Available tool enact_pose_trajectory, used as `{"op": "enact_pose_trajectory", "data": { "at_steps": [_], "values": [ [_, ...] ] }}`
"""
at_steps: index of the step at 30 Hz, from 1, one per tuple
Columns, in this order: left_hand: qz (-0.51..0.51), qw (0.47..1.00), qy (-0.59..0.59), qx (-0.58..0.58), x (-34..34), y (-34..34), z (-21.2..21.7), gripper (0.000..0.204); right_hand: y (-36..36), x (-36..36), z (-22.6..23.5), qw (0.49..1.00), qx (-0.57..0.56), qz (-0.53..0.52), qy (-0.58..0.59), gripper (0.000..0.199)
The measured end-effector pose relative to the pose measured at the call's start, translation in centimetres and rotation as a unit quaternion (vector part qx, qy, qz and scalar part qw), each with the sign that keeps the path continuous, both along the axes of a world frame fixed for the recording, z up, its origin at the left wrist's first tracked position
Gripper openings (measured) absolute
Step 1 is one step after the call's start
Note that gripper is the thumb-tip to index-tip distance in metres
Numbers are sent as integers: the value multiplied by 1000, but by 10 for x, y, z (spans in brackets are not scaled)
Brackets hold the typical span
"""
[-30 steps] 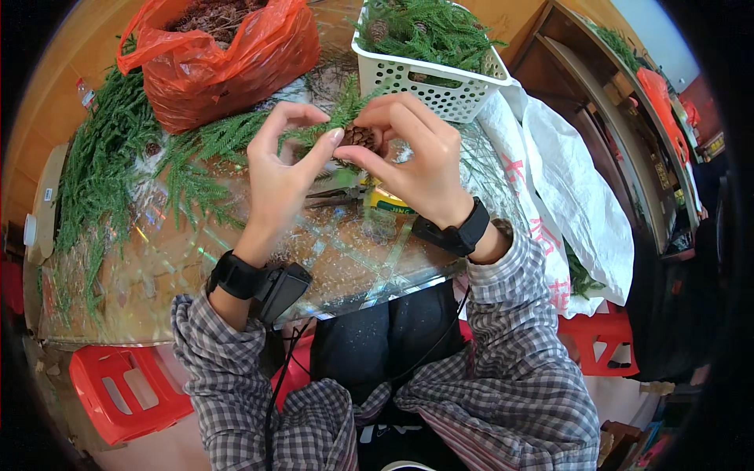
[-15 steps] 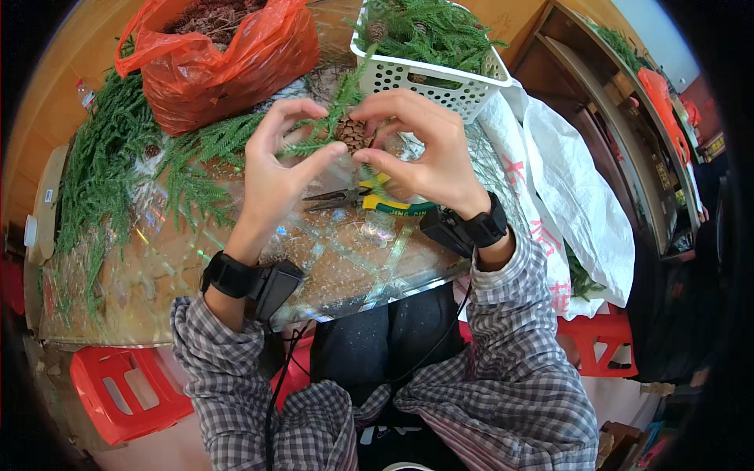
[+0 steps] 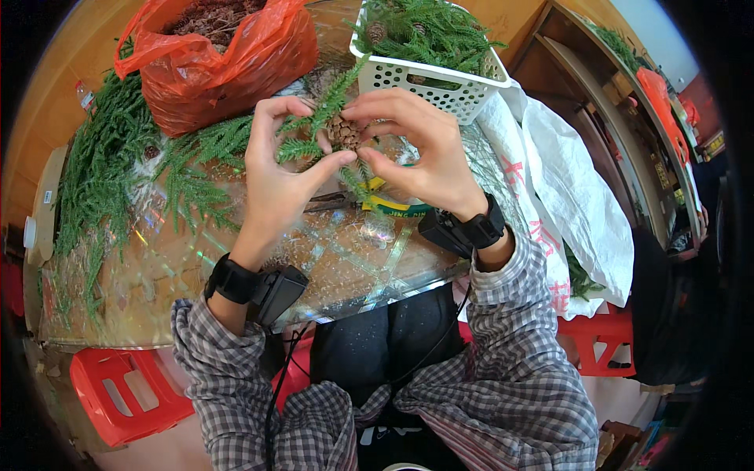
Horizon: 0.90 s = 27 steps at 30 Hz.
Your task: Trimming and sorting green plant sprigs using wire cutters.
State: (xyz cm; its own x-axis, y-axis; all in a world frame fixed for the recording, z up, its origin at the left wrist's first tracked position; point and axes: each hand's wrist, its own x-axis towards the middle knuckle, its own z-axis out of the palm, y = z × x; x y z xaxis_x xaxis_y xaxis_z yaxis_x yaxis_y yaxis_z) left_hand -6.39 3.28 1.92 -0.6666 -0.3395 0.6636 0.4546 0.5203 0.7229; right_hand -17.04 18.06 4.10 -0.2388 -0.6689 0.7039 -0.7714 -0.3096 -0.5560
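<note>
The left hand (image 3: 275,169) and right hand (image 3: 430,153) curl toward each other, pinching a brown pine cone (image 3: 343,133) by its edges between thumbs and fingertips, above the worktop (image 3: 345,271). Over the last second the cone has shifted slightly left and come out from behind the fingers, so its scaly face and the green conifer sprig (image 3: 327,108) beside it now show plainly. The sprig's main axis slants, tip up and rightward; the cone's long axis I cannot tell. Pliers (image 3: 398,209) with yellow-green handles lie just below. Farther out stand a red plastic bag (image 3: 236,86) of cones and a white perforated basket (image 3: 471,98) of greenery.
</note>
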Motion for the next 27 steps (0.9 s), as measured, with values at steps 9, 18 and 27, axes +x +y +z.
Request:
{"op": "enact_pose_trajectory", "data": {
  "at_steps": [9,18,27],
  "values": [
    [11,997,52,-62,-2,-3,-3,54,-1,6,-2,997,-11,19,-73,33],
    [-16,999,28,-38,0,0,-2,49,-1,5,-3,998,2,-10,-59,29],
    [-113,973,-34,198,-3,5,-2,32,-1,6,-5,994,-5,-107,-17,24]
  ]
}}
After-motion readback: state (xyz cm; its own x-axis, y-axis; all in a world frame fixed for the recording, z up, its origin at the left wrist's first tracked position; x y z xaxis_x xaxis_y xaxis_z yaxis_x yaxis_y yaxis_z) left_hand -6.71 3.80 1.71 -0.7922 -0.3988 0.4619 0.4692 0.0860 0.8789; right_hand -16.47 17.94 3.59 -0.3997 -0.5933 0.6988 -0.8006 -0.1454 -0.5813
